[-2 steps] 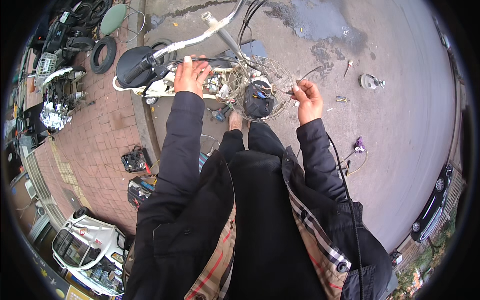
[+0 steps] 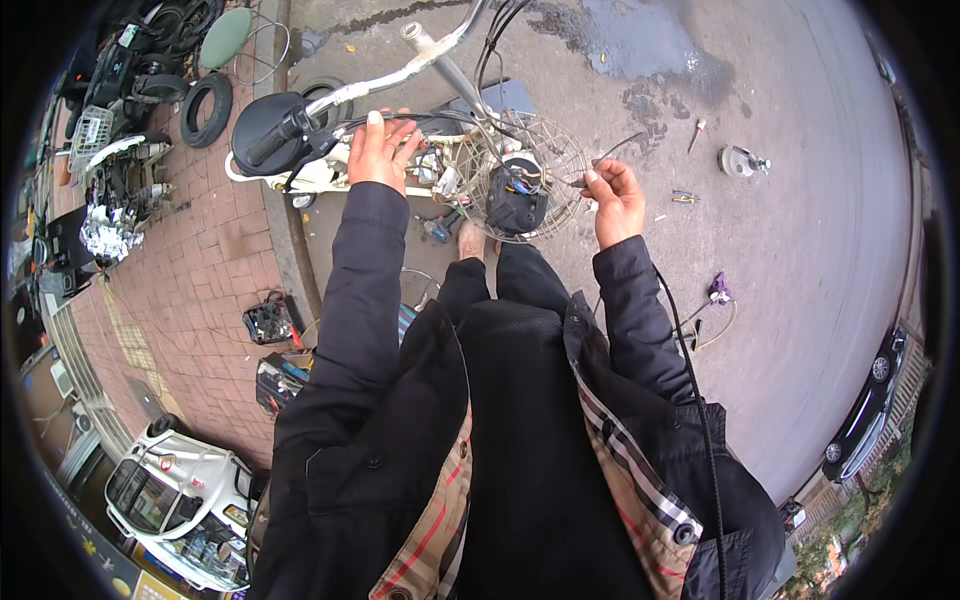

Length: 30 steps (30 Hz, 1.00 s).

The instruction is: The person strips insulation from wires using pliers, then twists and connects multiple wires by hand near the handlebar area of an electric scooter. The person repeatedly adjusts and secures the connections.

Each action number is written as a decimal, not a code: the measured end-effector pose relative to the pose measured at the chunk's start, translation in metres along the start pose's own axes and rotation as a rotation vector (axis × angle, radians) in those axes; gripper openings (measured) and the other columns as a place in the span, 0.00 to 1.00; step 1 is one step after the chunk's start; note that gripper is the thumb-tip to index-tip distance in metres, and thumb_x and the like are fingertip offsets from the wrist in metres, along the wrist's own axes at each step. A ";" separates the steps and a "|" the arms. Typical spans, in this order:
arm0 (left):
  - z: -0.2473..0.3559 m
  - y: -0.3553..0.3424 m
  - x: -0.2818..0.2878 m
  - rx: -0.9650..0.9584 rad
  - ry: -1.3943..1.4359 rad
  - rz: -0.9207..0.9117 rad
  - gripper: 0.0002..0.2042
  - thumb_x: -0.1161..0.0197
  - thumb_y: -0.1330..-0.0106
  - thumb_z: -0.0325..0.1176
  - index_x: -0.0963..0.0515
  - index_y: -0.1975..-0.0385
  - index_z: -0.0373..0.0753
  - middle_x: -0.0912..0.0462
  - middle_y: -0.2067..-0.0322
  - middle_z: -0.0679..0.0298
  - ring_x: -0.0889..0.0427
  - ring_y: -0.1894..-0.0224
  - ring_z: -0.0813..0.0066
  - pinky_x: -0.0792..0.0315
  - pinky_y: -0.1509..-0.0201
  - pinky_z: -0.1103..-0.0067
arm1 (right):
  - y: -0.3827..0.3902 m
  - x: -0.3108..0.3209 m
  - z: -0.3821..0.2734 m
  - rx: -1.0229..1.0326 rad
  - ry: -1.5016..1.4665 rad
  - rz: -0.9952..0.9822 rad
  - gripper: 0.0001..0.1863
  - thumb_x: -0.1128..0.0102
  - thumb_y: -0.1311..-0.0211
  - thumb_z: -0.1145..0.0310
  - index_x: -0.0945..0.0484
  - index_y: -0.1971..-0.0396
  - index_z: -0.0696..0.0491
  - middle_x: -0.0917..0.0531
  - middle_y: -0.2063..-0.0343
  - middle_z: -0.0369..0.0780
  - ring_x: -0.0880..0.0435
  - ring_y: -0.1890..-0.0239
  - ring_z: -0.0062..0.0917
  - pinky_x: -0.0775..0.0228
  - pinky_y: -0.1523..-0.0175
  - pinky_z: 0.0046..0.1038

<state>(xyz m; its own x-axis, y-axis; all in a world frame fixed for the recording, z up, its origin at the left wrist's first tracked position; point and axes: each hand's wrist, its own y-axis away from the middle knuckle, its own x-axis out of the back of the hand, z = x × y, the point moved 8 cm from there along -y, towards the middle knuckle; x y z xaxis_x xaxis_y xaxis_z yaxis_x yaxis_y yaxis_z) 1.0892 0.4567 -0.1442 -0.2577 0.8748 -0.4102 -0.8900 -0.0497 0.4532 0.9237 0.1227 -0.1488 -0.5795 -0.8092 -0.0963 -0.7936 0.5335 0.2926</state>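
Observation:
An electric bike's bare front end stands before me, with a cream-coloured handlebar and a wire basket. My left hand is beside the black grip, its fingers stretched and apart against a black cable. Over on the right, my right hand pinches a thin cable between thumb and fingers, just past the basket's rim. Within the basket sits a black housing with blue and other coloured wires at its top.
Pliers, a screwdriver and a round clear-and-metal lamp lie on the pavement at right. A blue drill is by my foot. Tool boxes, a loose tyre and a white vehicle occupy the brick walkway.

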 end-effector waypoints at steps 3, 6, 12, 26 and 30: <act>-0.011 0.007 0.000 0.045 -0.059 0.001 0.21 0.40 0.26 0.44 0.32 0.43 0.34 0.21 0.47 0.49 0.22 0.43 0.54 0.25 0.37 0.59 | 0.004 -0.002 0.003 -0.031 -0.021 -0.001 0.10 0.39 0.35 0.80 0.25 0.55 0.59 0.17 0.64 0.40 0.17 0.63 0.21 0.22 0.59 0.25; -0.046 0.030 -0.012 0.182 -0.153 -0.113 0.24 0.37 0.28 0.45 0.30 0.42 0.34 0.22 0.44 0.49 0.23 0.40 0.59 0.29 0.34 0.63 | 0.007 -0.005 0.005 -0.066 -0.050 -0.010 0.10 0.39 0.35 0.80 0.26 0.55 0.59 0.17 0.65 0.40 0.17 0.64 0.22 0.22 0.59 0.25; -0.130 0.083 -0.060 0.381 -0.228 -0.403 0.22 0.30 0.35 0.33 0.26 0.44 0.33 0.19 0.47 0.58 0.22 0.40 0.67 0.31 0.33 0.71 | 0.011 -0.010 0.013 -0.131 -0.104 -0.020 0.09 0.39 0.34 0.79 0.26 0.56 0.58 0.17 0.67 0.39 0.17 0.67 0.22 0.21 0.60 0.24; -0.144 0.096 -0.049 0.434 -0.068 -0.311 0.12 0.41 0.36 0.19 0.29 0.54 0.33 0.16 0.58 0.46 0.15 0.51 0.54 0.24 0.40 0.64 | 0.027 -0.029 0.022 -0.283 -0.175 -0.124 0.03 0.47 0.28 0.74 0.30 0.58 0.55 0.16 0.63 0.44 0.14 0.65 0.27 0.18 0.56 0.29; -0.143 0.101 -0.040 0.497 -0.071 -0.295 0.11 0.42 0.33 0.24 0.30 0.52 0.37 0.16 0.59 0.49 0.14 0.53 0.56 0.23 0.45 0.67 | 0.025 -0.025 0.032 -0.346 -0.206 -0.053 0.04 0.46 0.28 0.73 0.31 0.59 0.56 0.16 0.64 0.44 0.14 0.67 0.28 0.17 0.58 0.30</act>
<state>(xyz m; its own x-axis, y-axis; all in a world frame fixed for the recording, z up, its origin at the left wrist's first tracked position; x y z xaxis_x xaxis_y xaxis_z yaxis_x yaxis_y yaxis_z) 0.9554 0.3479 -0.1956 0.0156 0.8484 -0.5291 -0.6328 0.4181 0.6517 0.9119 0.1644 -0.1696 -0.5925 -0.7485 -0.2978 -0.7343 0.3499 0.5817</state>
